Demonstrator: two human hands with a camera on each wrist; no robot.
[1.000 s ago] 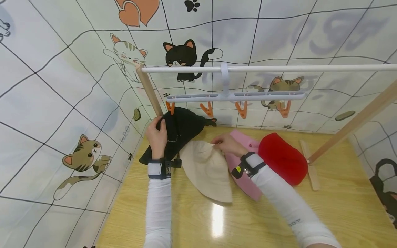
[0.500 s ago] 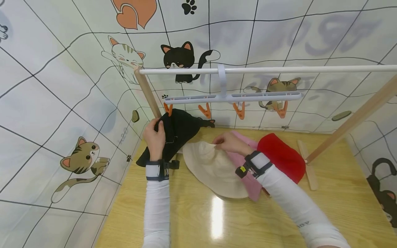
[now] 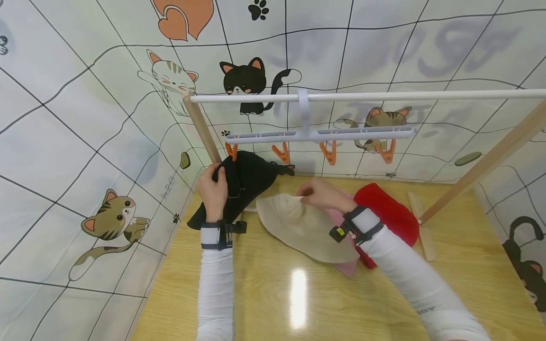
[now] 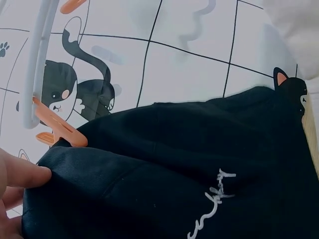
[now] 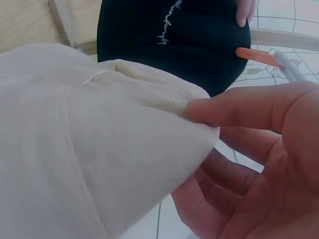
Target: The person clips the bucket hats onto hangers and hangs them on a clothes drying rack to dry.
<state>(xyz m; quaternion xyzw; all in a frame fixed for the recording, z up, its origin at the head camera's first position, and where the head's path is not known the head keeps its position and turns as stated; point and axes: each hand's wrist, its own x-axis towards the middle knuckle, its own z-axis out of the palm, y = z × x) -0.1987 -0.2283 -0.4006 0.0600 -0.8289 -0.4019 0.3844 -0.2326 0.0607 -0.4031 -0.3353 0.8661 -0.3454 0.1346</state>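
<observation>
A black bucket hat (image 3: 251, 175) with white script hangs by its edge from the leftmost orange clip (image 4: 62, 127) of a hanger. My left hand (image 3: 213, 189) pinches that hat's edge beside the clip, thumb on the near face in the left wrist view. A cream bucket hat (image 3: 298, 227) droops from my right hand (image 3: 326, 194). In the right wrist view the thumb and fingers pinch the brim edge of this cream hat (image 5: 124, 144). Behind it lie a pink hat (image 3: 347, 269), mostly covered, and a red hat (image 3: 390, 213).
The pale hanger (image 3: 320, 136) hooks over a white rod (image 3: 384, 96) held by wooden posts (image 3: 482, 166). Three more orange clips, such as the middle clip (image 3: 328, 153), dangle from it. A wooden foot (image 3: 422, 227) stands on the table (image 3: 256, 303) at right.
My right hand has moved slightly right with the cream hat, whose brim has swung right over the pink hat. The left hand keeps its hold on the black hat.
</observation>
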